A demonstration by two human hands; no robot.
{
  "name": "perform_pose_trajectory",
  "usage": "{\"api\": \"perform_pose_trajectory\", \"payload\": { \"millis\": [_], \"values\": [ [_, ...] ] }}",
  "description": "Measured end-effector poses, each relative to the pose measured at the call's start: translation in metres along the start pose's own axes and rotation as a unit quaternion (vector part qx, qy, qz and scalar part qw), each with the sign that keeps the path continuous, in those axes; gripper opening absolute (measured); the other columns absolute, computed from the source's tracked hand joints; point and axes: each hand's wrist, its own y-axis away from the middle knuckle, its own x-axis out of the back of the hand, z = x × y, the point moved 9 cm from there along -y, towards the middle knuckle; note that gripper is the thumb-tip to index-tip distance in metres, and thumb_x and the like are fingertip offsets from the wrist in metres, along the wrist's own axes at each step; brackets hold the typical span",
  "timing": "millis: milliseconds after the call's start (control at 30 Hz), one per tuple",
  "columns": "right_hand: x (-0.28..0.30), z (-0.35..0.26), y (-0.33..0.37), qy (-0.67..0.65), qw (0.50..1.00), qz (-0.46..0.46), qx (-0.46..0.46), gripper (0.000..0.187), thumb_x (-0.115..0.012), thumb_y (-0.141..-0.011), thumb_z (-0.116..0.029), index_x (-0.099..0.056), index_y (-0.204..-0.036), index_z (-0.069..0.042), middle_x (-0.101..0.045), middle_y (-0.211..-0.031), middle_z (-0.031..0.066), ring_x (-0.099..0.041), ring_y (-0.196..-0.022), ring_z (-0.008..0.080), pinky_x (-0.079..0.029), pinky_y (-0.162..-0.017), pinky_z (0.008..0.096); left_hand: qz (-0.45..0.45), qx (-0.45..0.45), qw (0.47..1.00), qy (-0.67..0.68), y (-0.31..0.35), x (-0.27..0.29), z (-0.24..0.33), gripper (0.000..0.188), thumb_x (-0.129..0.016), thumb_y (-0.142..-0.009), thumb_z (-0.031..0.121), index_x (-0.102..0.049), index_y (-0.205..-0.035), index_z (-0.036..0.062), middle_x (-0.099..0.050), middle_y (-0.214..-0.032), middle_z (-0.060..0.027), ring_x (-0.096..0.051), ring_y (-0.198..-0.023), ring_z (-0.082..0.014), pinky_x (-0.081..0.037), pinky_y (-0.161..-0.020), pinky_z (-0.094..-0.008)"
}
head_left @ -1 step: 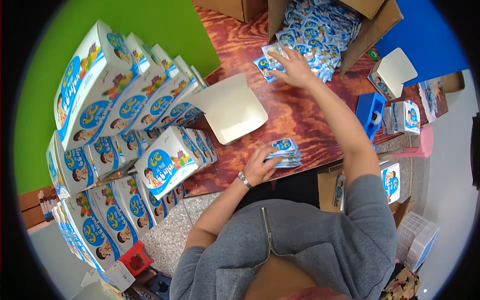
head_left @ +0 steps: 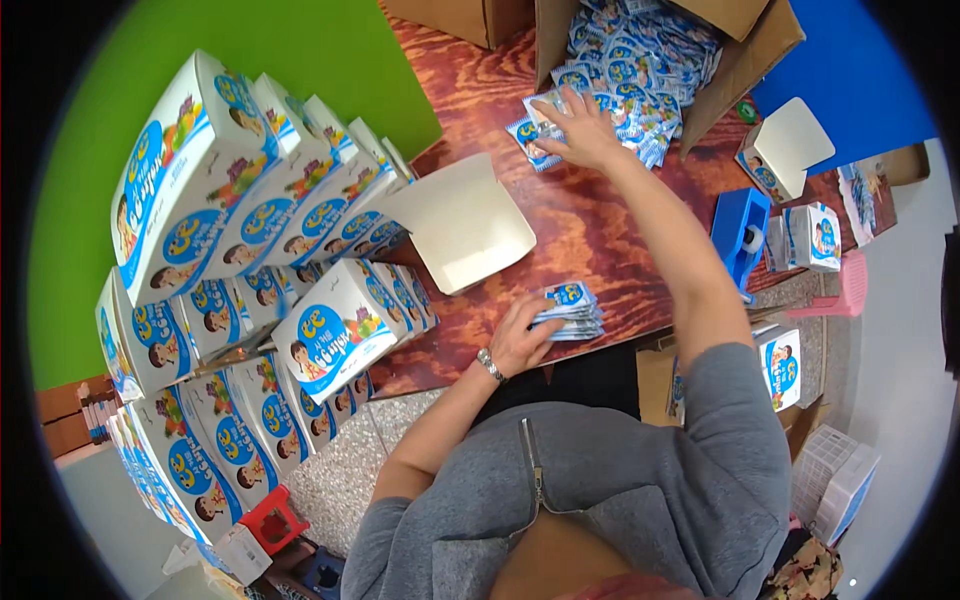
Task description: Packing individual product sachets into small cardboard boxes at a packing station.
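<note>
Reddish wood-grain desk fills the middle; landmark for everything below is the open white box on it. Green panel behind, on the box's far left. Printed cartons stacked high, left of the box, probably piled to save desk space. Big cardboard box, beyond and right of the white box, mouth facing the person, likely so its loose packets spill within reach. White box sits mouth up between cartons and packets, pale inside showing; maybe kept central so either hand gets to it. Blue tape dispenser well right of the box, near the desk edge, perhaps to leave the middle free.

Right hand: beyond and right of the box, fingers spread wide over a few packets at the spill's near edge; grip on any, can't tell. Left hand: nearer the person than the box, slightly right, half-curled at the left end of a small packet stack, fingers touching it, seemingly to keep it square. Firm pinch or just resting, can't tell.
</note>
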Motion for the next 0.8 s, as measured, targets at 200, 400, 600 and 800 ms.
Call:
{"api": "perform_pose_trajectory", "payload": {
  "millis": [200,400,600,800],
  "values": [
    [-0.067,-0.02,0.021,0.043,0.996,-0.054,0.053,0.062,-0.058,-0.09,-0.059,-0.044,-0.147,-0.039,-0.027,-0.159,0.0201,-0.024,-0.141,0.0564,-0.03,-0.108,0.07,0.002,0.012,1.0,0.014,0.002,-0.002,-0.002,0.043,-0.076,-0.066,0.003,-0.065,-0.107,0.0084,-0.057,-0.119,-0.0183,-0.057,-0.112,-0.0411,-0.05,-0.094,-0.0512],
    [-0.04,-0.027,0.123,0.029,0.983,-0.107,0.147,0.062,-0.064,-0.088,-0.055,-0.048,-0.146,-0.038,-0.034,-0.156,0.0212,-0.031,-0.137,0.0576,-0.033,-0.111,0.0633,0.016,0.001,1.0,0.027,0.005,0.004,-0.006,0.041,-0.074,-0.066,0.001,-0.066,-0.105,0.0079,-0.057,-0.119,-0.0177,-0.058,-0.111,-0.0403,-0.05,-0.094,-0.0503],
    [-0.02,0.054,0.124,-0.132,0.966,-0.123,-0.183,0.071,-0.07,-0.083,-0.056,-0.053,-0.138,-0.014,-0.054,-0.137,0.022,-0.053,-0.126,0.0433,-0.048,-0.101,0.0491,0.024,-0.009,0.999,0.027,0.005,0.0,-0.005,0.043,-0.075,-0.065,0.0,-0.067,-0.106,0.0086,-0.058,-0.12,-0.0177,-0.058,-0.112,-0.0405,-0.049,-0.095,-0.05],
    [-0.033,0.032,0.125,-0.027,0.958,-0.119,-0.26,0.093,-0.083,-0.067,-0.058,-0.048,-0.136,-0.005,-0.061,-0.125,0.0246,-0.062,-0.115,0.0377,-0.051,-0.093,0.0493,0.016,0.01,1.0,0.019,0.01,-0.001,-0.004,0.047,-0.076,-0.065,0.0,-0.066,-0.109,0.0089,-0.057,-0.123,-0.0179,-0.056,-0.115,-0.0406,-0.049,-0.096,-0.0502]
  ]
}}
